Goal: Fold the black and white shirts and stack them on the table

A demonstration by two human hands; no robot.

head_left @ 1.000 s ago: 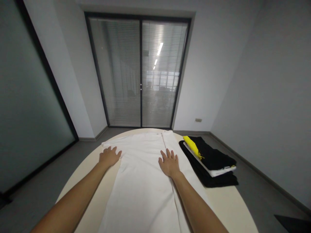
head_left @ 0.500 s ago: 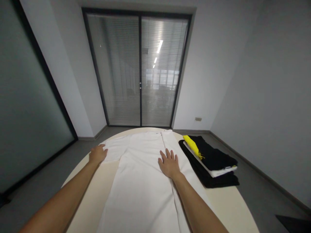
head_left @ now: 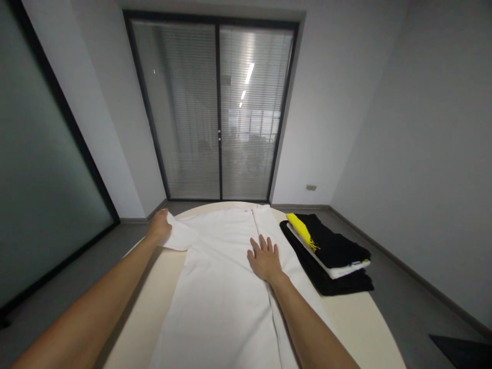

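Note:
A white garment (head_left: 223,287) lies spread over the pale round table (head_left: 357,328), its right side folded inward in a long strip. At its left edge my left hand (head_left: 159,227) is closed on the end of the short sleeve, which is lifted a little off the tabletop. My right hand (head_left: 265,259) rests flat on the garment's upper right part, fingers spread, beside the folded strip.
A stack of folded clothes (head_left: 334,246), black, white and yellow, sits on the table's right side. Beyond the table stand a glass door with blinds (head_left: 219,113) and grey walls. A dark object (head_left: 465,351) is at the lower right.
My left hand has closed on the sleeve end and raised it from the table. My right hand stays flat on the garment. The view has shifted slightly.

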